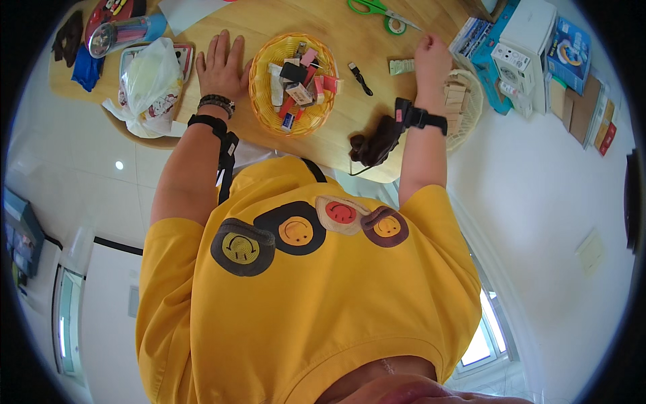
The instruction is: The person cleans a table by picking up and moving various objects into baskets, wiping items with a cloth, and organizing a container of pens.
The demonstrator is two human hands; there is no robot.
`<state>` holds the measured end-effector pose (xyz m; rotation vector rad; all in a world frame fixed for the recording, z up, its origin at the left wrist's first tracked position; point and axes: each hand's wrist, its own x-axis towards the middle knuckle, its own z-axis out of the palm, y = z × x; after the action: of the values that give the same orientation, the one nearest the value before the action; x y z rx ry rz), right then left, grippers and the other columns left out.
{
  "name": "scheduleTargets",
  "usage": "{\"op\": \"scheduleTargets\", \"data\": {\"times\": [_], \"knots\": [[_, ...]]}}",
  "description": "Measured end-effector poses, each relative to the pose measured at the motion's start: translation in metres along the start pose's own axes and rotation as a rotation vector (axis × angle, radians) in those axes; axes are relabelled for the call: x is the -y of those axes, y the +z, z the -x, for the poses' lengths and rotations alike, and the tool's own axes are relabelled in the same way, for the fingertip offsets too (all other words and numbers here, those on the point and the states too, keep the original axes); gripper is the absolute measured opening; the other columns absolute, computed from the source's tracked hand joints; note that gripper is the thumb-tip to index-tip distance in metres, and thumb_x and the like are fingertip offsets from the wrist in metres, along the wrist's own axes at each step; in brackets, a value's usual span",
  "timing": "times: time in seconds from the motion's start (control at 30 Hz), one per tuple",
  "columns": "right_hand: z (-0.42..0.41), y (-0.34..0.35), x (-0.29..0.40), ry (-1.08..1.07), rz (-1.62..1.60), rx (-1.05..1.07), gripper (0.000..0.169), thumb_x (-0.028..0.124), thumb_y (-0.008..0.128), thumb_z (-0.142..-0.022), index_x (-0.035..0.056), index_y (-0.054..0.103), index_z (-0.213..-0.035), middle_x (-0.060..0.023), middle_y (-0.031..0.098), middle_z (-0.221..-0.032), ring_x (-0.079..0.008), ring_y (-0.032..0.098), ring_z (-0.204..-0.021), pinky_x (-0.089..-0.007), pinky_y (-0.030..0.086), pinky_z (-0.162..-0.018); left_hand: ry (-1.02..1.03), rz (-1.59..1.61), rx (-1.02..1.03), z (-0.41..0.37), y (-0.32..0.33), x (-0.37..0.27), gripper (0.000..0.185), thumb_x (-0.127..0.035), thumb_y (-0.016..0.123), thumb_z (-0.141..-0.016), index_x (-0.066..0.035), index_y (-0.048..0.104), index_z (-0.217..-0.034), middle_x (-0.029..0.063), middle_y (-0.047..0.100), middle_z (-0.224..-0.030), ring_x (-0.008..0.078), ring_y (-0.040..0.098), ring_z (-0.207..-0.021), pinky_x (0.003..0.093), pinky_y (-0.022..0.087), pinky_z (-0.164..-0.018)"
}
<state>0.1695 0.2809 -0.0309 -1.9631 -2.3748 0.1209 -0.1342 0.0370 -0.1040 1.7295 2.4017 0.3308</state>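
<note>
My left hand [219,65] lies palm down on the wooden table, fingers apart, its thumb by the rim of a yellow wicker basket [256,108]. Small boxes, a black item and a pink eraser-like block fill that basket. My right hand [432,53] is curled at the table's right side; whether its fingers pinch anything is hidden. Just beyond its fingertips is the tip of green-handled scissors [376,9], with a green tape roll [395,25] beside them. A pale green tube [401,66] lies next to my right wrist, and a short black USB cable [360,80] lies between basket and tube.
Right of my forearm stands a pale basket [474,113] with wooden pieces, near stacked boxes [525,40]. A dark brown bundle [376,144] sits at the near edge. Leftward are a white plastic bag [151,81], a clear pencil tube [126,34] and a blue packet [87,68].
</note>
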Motion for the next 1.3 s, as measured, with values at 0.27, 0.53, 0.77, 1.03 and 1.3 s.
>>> {"op": "scheduleTargets", "data": {"times": [0.27,0.53,0.77,1.03,1.3], "knots": [[-0.023,0.046,-0.046,0.059,0.209,0.144,0.031,0.027,0.054,-0.080,0.0071,0.058,-0.104,-0.0203,0.056,-0.106,-0.0401,0.052,-0.101,-0.0441,0.045,-0.084,-0.010,0.029,-0.009,0.000,-0.004,0.001,0.053,-0.043,0.051,-0.082,-0.023,0.041,-0.129,0.0056,0.029,-0.140,0.0220,0.026,-0.130,0.0516,0.019,-0.101],[0.019,-0.029,0.039,-0.127,-0.529,0.189,0.034,0.020,0.063,-0.074,0.0046,0.056,-0.104,-0.0139,0.059,-0.095,-0.0303,0.057,-0.089,-0.0392,0.047,-0.077,-0.004,0.015,-0.012,-0.002,-0.006,0.001,0.052,-0.042,0.051,-0.082,-0.022,0.042,-0.129,0.0059,0.031,-0.139,0.0222,0.028,-0.129,0.0507,0.020,-0.101],[0.096,-0.039,0.103,-0.333,-0.839,0.432,0.024,0.013,0.063,-0.076,0.0054,0.060,-0.099,-0.0116,0.060,-0.095,-0.0226,0.061,-0.073,-0.0314,0.049,-0.061,-0.010,-0.005,-0.017,-0.002,-0.001,0.000,0.053,-0.044,0.051,-0.082,-0.023,0.040,-0.130,0.0048,0.030,-0.140,0.0220,0.026,-0.130,0.0516,0.019,-0.101],[0.010,0.046,0.019,-0.028,-0.235,0.046,0.052,0.035,0.063,-0.075,-0.0024,0.054,-0.109,-0.0227,0.054,-0.103,-0.0353,0.052,-0.098,-0.0431,0.043,-0.083,-0.003,-0.020,0.026,-0.003,-0.001,0.002,0.055,-0.041,0.051,-0.081,-0.019,0.040,-0.130,0.0091,0.028,-0.141,0.0254,0.027,-0.129,0.0533,0.020,-0.100],[-0.008,0.019,0.038,0.071,-0.039,0.389,0.055,0.038,0.068,-0.064,-0.0016,0.054,-0.100,-0.0220,0.055,-0.104,-0.0342,0.054,-0.098,-0.0410,0.044,-0.083,-0.037,0.077,0.062,-0.002,-0.016,-0.002,0.055,-0.038,0.054,-0.080,-0.018,0.041,-0.129,0.0099,0.028,-0.141,0.0252,0.027,-0.129,0.0525,0.020,-0.101]]}}
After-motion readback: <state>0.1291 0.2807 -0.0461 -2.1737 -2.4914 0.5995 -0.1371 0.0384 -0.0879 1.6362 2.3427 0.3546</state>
